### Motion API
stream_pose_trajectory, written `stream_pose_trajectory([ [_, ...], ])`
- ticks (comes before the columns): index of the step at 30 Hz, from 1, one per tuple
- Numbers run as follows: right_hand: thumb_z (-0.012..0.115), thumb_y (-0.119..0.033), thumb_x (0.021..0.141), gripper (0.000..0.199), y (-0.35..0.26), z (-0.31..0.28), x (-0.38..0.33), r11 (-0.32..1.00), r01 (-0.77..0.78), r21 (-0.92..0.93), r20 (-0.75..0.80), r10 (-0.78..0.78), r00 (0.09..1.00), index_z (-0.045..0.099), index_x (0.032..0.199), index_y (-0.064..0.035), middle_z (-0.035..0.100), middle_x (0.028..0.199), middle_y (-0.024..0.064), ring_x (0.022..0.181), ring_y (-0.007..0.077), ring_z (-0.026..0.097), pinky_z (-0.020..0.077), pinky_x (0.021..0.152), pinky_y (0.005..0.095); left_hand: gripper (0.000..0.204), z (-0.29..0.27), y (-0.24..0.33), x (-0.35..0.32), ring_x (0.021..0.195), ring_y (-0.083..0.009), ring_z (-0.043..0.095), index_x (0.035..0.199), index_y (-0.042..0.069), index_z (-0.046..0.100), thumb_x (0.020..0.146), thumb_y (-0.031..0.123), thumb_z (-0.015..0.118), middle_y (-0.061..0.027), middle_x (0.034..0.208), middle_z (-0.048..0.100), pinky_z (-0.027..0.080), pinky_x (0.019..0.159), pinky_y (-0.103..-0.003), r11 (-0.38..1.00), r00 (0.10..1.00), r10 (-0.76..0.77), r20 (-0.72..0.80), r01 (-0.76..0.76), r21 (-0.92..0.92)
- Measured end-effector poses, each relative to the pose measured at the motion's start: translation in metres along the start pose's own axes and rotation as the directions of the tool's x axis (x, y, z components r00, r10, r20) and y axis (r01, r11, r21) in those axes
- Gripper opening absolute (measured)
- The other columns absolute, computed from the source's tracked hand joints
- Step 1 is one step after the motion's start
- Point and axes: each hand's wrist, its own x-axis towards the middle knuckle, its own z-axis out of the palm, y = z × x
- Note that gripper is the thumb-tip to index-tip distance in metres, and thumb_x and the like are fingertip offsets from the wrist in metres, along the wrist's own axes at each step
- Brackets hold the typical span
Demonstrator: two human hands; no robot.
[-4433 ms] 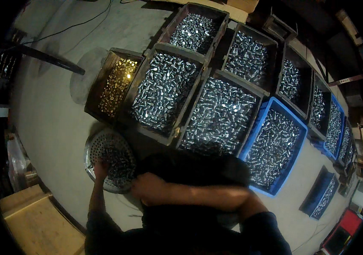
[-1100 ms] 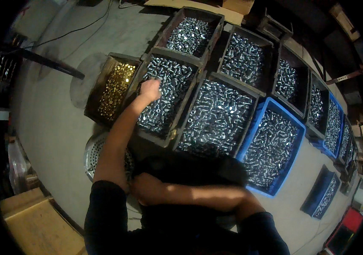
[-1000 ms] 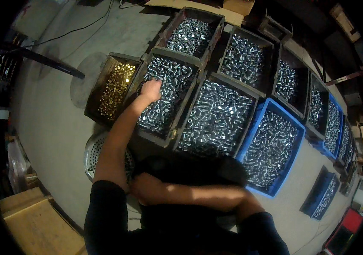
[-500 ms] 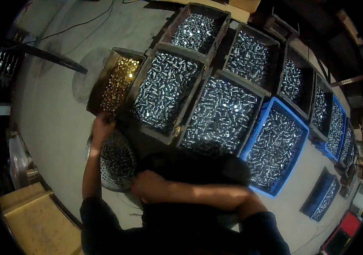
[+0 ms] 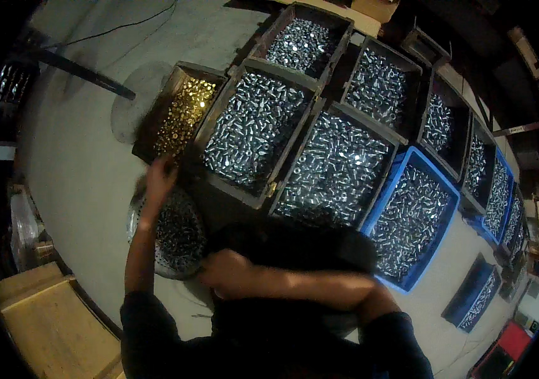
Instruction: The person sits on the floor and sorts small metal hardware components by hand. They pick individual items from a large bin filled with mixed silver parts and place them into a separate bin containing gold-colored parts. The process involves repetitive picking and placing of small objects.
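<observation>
My left hand [image 5: 161,177] is at the near end of a dark crate [image 5: 145,134] of small gold-coloured metal pieces [image 5: 183,117], just above a round perforated metal bowl [image 5: 138,243]. Its fingers are drawn together, and whatever is between them is too dark to make out. Inside the bowl lie many small dark metal parts [image 5: 179,234]. Beside the bowl's right rim, my right hand [image 5: 226,271] is closed, its forearm lying across in front of my body. Shadow hides its fingertips and anything in them.
Right of the gold pieces, several dark crates [image 5: 263,201] hold silvery bolt-like parts. A blue crate [image 5: 413,278] of similar parts stands at the right, a smaller blue bin [image 5: 452,306] beyond it. A dark bar [image 5: 86,77] and round base [image 5: 124,114] are far left; a wooden box [image 5: 61,328] is near left.
My left hand has shifted slightly up and right, staying by the crate of gold pieces. The whole view has moved a little; my right hand stays beside the bowl.
</observation>
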Motion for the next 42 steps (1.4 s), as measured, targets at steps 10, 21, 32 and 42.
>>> stream_pose_trajectory([
  [10, 0.059, -0.015, 0.064, 0.009, 0.004, -0.002, -0.002, 0.998, 0.002, 0.061, -0.034, 0.0, 0.999, 0.063, 0.066, -0.0067, 0.061, 0.069, 0.0116, 0.066, 0.0263, 0.06, 0.0464, 0.056, 0.0363, 0.048, 0.107, 0.16, 0.11, 0.071, -0.0276, 0.062, 0.108, 0.004, 0.053, 0.066, 0.024, 0.065, -0.0146, 0.084, 0.063, 0.046, 0.075, -0.041, 0.987, 0.84, -0.078, 0.538, -0.012, 0.162],
  [21, 0.059, -0.01, 0.06, 0.005, 0.008, 0.005, -0.004, 0.992, 0.03, 0.126, -0.199, -0.004, 0.98, 0.061, 0.06, -0.006, 0.06, 0.063, 0.0132, 0.059, 0.0286, 0.059, 0.0451, 0.051, 0.0378, 0.036, 0.117, 0.141, 0.112, 0.084, -0.0326, 0.058, 0.1, 0.014, 0.061, 0.063, 0.018, 0.06, -0.0164, 0.085, 0.062, 0.046, 0.075, -0.042, 0.98, 0.876, 0.109, 0.47, -0.174, 0.096],
  [32, 0.06, -0.01, 0.062, 0.015, 0.002, -0.013, -0.002, 0.988, -0.045, 0.149, 0.05, 0.038, 0.998, 0.063, 0.076, -0.0071, 0.061, 0.074, 0.0109, 0.072, 0.0276, 0.059, 0.0469, 0.062, 0.0373, 0.023, 0.124, 0.148, 0.066, 0.06, -0.0318, 0.058, 0.093, 0.009, 0.056, 0.071, 0.014, 0.054, -0.0148, 0.071, 0.058, 0.044, 0.052, -0.045, 0.892, 0.92, 0.325, 0.218, -0.374, 0.253],
  [42, 0.059, -0.01, 0.057, 0.008, 0.0, -0.011, -0.006, 0.991, 0.042, 0.125, -0.126, -0.026, 0.992, 0.062, 0.062, -0.005, 0.059, 0.062, 0.0127, 0.06, 0.0289, 0.059, 0.0455, 0.054, 0.0379, 0.019, 0.126, 0.154, 0.078, 0.056, -0.0314, 0.057, 0.087, 0.011, 0.059, 0.068, 0.012, 0.057, -0.0135, 0.066, 0.057, 0.045, 0.05, -0.043, 0.868, 0.924, 0.307, 0.229, -0.37, 0.332],
])
